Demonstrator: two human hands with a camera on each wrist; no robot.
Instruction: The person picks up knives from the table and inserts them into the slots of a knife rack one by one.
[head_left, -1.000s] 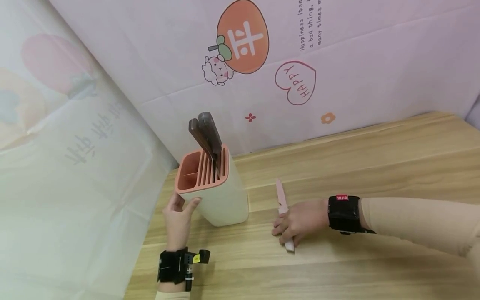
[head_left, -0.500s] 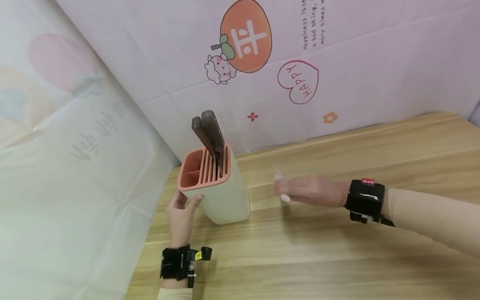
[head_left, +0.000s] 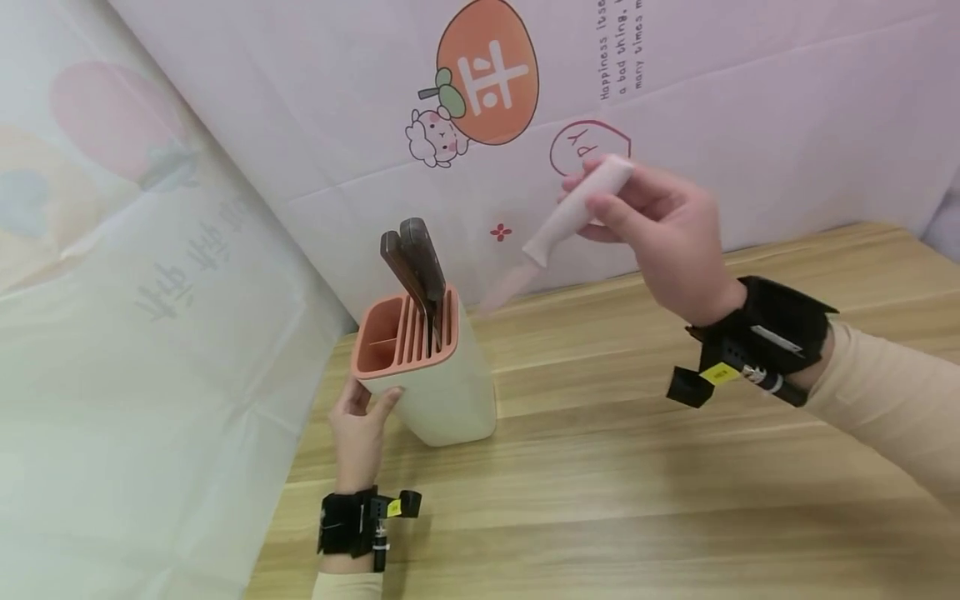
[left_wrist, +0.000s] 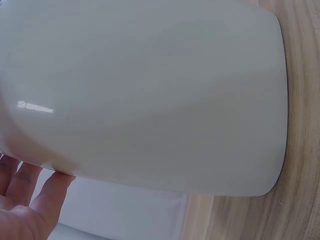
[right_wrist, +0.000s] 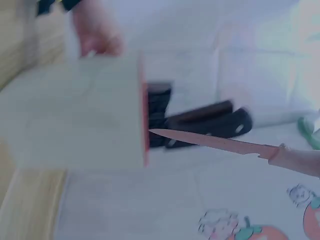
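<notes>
Up in the air to the right of the knife block (head_left: 450, 412), my right hand (head_left: 678, 246) holds a pink knife (head_left: 576, 210) by its pale handle. Its blade, blurred in the head view, slants down and left toward the block. In the right wrist view the pink blade (right_wrist: 220, 143) shows whole, pointing toward the block's top. My left hand (head_left: 360, 433) grips the block's near left corner just below the rim, thumb on the front and fingers at the side. The block is off-white with an orange slotted top. Two dark-handled knives (head_left: 420, 262) stand in its slots.
Beside the slots, the block's top has an open divided compartment (head_left: 378, 342). The block stands on a wood-grain table (head_left: 600, 483) close to a printed cloth wall (head_left: 360, 100). Another pale cloth (head_left: 150, 400) rises along the left.
My right hand has lifted the pink knife off the table, raised it and turned it so the blade points down and left. My left hand stays on the block.
</notes>
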